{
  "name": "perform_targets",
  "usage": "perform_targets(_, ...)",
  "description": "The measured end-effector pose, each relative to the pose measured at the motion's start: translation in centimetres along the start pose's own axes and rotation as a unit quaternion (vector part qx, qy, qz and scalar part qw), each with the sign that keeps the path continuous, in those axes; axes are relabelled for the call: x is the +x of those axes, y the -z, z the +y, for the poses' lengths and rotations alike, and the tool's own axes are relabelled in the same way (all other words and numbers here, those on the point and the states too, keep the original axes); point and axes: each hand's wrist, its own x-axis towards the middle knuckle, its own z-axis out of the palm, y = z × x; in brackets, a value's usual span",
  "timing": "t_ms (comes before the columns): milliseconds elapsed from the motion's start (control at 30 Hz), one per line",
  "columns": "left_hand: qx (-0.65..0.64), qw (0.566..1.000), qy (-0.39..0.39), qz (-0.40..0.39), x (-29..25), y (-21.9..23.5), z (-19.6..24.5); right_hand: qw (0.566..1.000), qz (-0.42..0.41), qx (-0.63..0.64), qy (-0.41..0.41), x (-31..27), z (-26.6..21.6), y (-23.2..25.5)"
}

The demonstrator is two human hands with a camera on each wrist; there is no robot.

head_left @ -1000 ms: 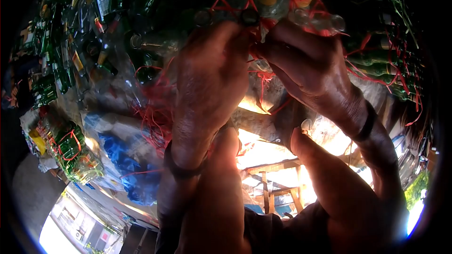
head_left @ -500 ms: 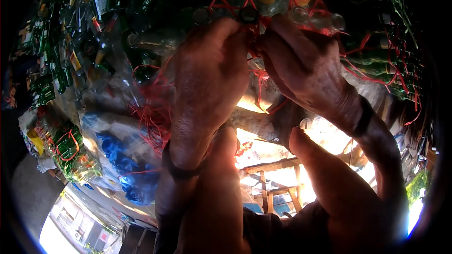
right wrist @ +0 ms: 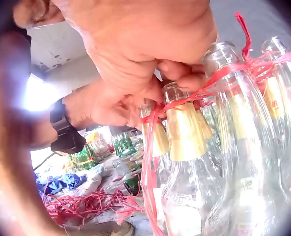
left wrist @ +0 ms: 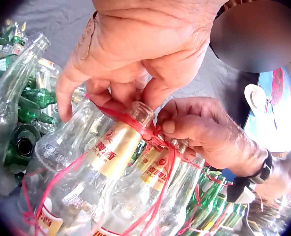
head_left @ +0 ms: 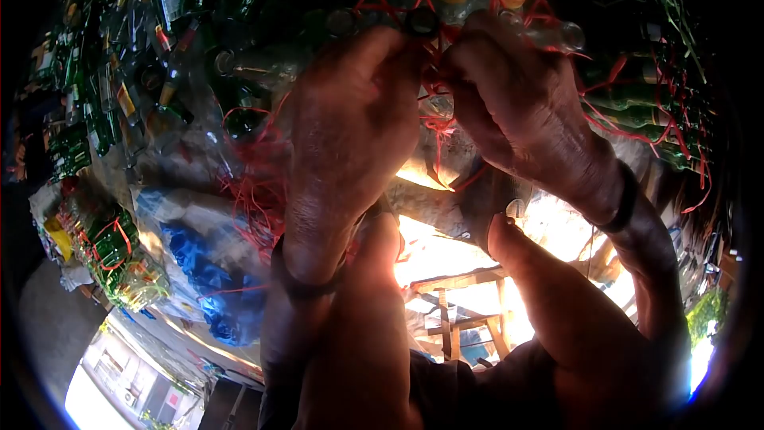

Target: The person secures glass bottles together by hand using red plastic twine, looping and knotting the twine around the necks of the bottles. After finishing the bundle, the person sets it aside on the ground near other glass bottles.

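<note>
Clear bottles with gold neck labels (left wrist: 115, 147) (right wrist: 185, 132) stand close together, red plastic string (left wrist: 130, 120) (right wrist: 224, 73) wound round their necks. In the head view, my left hand (head_left: 350, 127) and my right hand (head_left: 533, 103) meet at the near side of the bottle group. The left wrist view has my left hand (left wrist: 140, 49) at a bottle neck, fingers curled on the string, and my right hand (left wrist: 214, 132) pinching string beside another neck. Seen from the right wrist, my right hand (right wrist: 145, 44) bends over the necks; its fingertips are partly hidden.
Green and clear bottles (head_left: 103, 72) are heaped at the left. A tangle of red string (head_left: 259, 199) and blue plastic (head_left: 215, 287) lie left of my legs. String-tied green bottles (head_left: 637, 115) lie at the right. A wooden stool frame (head_left: 446, 310) stands below.
My right hand has shifted slightly, its fingers lifting and turning near the bottle necks. A gap between the two hands now shows more of a bottle. My left hand has moved slightly left.
</note>
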Motion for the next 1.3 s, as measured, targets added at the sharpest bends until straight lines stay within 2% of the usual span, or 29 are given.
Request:
perform_targets(33,-0.01,1.0,0.006,-0.003,0.0,0.0,0.1,0.999,-0.002,0.042,-0.011,0.1,0.2,0.1)
perform_targets(133,-0.027,1.0,0.01,-0.005,0.0,0.1,0.5,0.998,-0.025,0.057,-0.017,0.3,0.5,0.4)
perform_targets(367,-0.016,1.0,0.003,-0.015,0.1,0.3,0.7,0.995,-0.009,0.092,-0.031,0.7,0.7,0.3)
perform_targets(433,-0.015,1.0,-0.004,-0.012,0.1,0.4,0.6,0.99,-0.04,0.128,-0.047,0.6,1.0,0.5)
perform_targets(633,-0.019,1.0,0.005,-0.018,0.0,0.3,0.4,0.995,-0.041,0.089,0.009,0.7,0.9,1.1)
perform_targets(967,-0.012,1.0,0.011,-0.026,0.1,0.4,0.5,0.999,-0.034,0.033,0.011,0.3,0.2,0.4)
perform_targets(1067,0.028,0.999,0.009,-0.035,0.1,0.6,0.8,0.999,0.006,0.021,0.029,0.1,0.0,0.1)
perform_targets(1133,0.03,0.999,0.003,-0.039,-0.1,0.7,0.8,0.993,0.055,0.031,0.095,0.2,0.3,-0.1)
perform_targets(1233,0.053,0.997,-0.009,-0.056,-0.3,1.0,0.8,0.998,0.023,0.006,0.058,-0.8,-0.2,0.2)
perform_targets(1300,0.072,0.995,-0.018,-0.068,-0.4,1.1,0.9,0.997,0.041,0.021,0.061,-1.0,-0.2,-0.3)
